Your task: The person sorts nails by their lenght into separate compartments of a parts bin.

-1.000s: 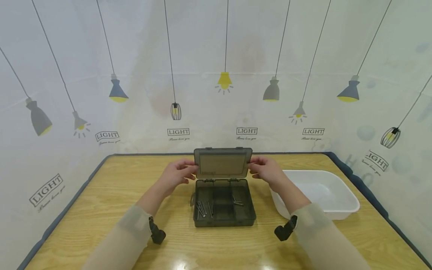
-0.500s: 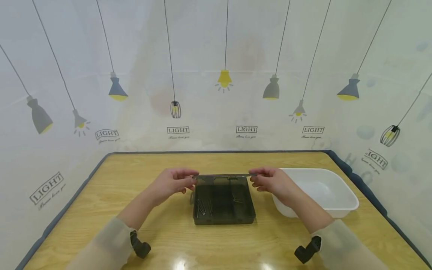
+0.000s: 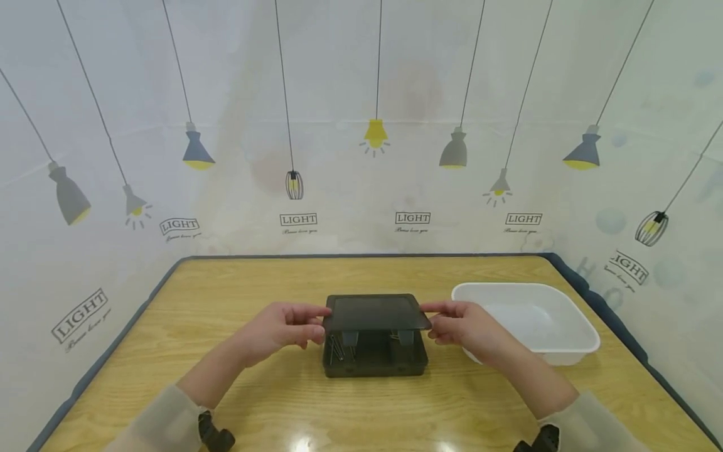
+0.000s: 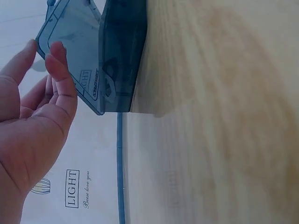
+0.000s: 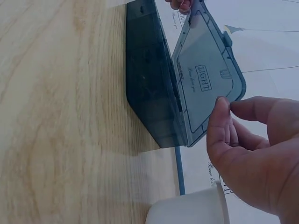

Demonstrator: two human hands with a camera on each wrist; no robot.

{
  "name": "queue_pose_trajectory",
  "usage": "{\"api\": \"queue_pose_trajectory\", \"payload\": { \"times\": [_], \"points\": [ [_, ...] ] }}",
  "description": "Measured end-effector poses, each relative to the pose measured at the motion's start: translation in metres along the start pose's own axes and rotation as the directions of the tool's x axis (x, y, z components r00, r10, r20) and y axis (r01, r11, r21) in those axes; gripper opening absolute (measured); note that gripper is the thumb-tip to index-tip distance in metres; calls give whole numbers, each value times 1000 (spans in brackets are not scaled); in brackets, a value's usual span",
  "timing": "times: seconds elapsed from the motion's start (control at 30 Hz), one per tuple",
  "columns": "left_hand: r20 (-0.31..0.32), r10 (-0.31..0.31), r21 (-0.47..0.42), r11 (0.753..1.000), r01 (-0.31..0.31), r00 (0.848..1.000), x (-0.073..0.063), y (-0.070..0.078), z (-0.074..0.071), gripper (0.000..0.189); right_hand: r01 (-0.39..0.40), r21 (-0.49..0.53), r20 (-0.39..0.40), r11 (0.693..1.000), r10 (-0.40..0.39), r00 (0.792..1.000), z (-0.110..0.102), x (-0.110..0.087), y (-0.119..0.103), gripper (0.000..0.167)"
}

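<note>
A dark, see-through plastic storage box (image 3: 375,368) sits on the table, its hinged lid (image 3: 377,312) tilted partway down over the compartments. My left hand (image 3: 282,328) pinches the lid's left edge between thumb and fingers. On the opposite edge, near the front corner, my right hand (image 3: 467,328) pinches the lid too, thumb and forefinger meeting at the rim in the right wrist view. Two latch tabs (image 3: 350,338) hang from the lid's front edge. Thin metal pins (image 3: 337,347) lie in the left compartment; more show at the right, partly hidden under the lid.
To the right of the box, behind my right forearm, stands a white plastic basin (image 3: 531,317). The wooden table (image 3: 254,402) ends at a dark blue border against a backdrop (image 3: 339,75) printed with hanging lamps.
The lid has swung from upright behind the box, forward and down over it. Both hands have come toward me with it, keeping hold of its side edges.
</note>
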State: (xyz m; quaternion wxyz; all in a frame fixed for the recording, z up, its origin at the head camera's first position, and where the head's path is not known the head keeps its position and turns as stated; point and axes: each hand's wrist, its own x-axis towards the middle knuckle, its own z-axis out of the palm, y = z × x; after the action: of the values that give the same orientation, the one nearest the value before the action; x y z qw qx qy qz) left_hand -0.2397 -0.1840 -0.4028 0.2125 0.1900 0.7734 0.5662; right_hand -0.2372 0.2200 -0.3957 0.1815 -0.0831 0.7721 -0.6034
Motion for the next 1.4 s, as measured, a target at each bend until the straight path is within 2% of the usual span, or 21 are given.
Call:
{"api": "queue_pose_trajectory", "payload": {
  "times": [0.17, 0.33, 0.43, 0.6, 0.87, 1.4],
  "points": [
    [-7, -27, 7, 1000, 27, 1000, -3, -2, 8, 57, -6, -47, 18, 999, 7, 1000, 1, -7, 2, 48],
    [-5, -21, 47, 999, 21, 1000, -3, -3, 14, 56, 37, -177, 56, 984, -27, 998, 3, -13, 3, 55],
    [6, -17, 71, 997, 17, 1000, -1, -6, 16, 57, 73, -273, 68, 959, -57, 996, 8, -16, 3, 57],
    [23, -23, 91, 996, 21, 999, 1, -10, 18, 59, 78, -400, 59, 913, -59, 996, 14, -17, 4, 57],
    [34, -34, 108, 994, 30, 999, 2, -13, 20, 58, 70, -419, 61, 905, -49, 997, 15, -18, 8, 60],
    [43, -42, 81, 996, 38, 998, 1, -16, 23, 59, 65, -472, 47, 879, -48, 998, 20, -13, 12, 59]
  ]
}}
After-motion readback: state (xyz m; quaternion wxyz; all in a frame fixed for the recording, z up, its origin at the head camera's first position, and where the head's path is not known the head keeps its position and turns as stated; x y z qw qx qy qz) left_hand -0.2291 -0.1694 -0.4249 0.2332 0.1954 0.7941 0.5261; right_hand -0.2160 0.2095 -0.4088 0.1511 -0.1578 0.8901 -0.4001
